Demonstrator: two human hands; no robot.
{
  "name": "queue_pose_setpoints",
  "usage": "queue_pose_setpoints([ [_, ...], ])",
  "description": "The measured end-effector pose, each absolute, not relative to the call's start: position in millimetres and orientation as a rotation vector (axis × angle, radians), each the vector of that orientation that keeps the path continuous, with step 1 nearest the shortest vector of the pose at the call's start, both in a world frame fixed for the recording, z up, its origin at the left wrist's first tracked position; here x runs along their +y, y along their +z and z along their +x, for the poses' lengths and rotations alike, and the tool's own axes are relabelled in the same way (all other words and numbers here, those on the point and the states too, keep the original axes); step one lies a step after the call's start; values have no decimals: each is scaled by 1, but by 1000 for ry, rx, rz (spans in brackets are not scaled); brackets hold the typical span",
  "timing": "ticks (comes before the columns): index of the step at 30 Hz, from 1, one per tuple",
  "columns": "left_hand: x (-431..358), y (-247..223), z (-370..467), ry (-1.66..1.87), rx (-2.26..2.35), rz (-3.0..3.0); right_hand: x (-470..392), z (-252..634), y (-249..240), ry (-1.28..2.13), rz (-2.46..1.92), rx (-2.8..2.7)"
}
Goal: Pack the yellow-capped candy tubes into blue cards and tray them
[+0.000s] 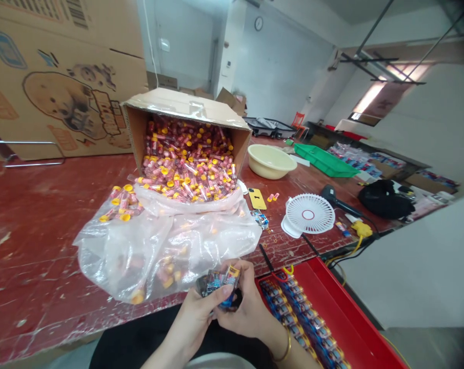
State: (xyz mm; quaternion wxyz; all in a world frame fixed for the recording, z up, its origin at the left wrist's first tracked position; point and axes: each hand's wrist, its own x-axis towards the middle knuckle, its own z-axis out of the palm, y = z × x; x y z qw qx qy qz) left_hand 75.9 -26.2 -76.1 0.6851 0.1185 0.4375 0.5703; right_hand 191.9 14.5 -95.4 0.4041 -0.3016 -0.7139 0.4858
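Close to my lap, both hands are closed around a small cluster of blue-and-black printed packets (215, 281), one with a yellow part at its top. My left hand (195, 312) grips the cluster from the left, thumb across its front. Curled round the right side is my right hand (247, 300), with a gold bangle at the wrist. Fingers hide much of the packets. Just beyond lies a clear plastic bag (158, 251), spread from a cardboard box (189, 107) full of small pink tubes (193, 169) with yellow caps. To the right, a red tray (343, 307) holds rows of blue-and-yellow packets (297, 312).
On the red table (35, 220) stand a cream basin (272, 161), a white fan (308, 214) and a green tray (326, 160). A yellow phone (257, 199) and a black handheld scanner (341, 202) lie nearby. A large carton (62, 82) rises at the left.
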Motion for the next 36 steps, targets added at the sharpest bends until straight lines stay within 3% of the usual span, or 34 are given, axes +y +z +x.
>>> queue_pose_setpoints([
  [36, -22, -80, 81, 1242, 1113, 344, 21, 200, -101, 1212, -789, -1747],
])
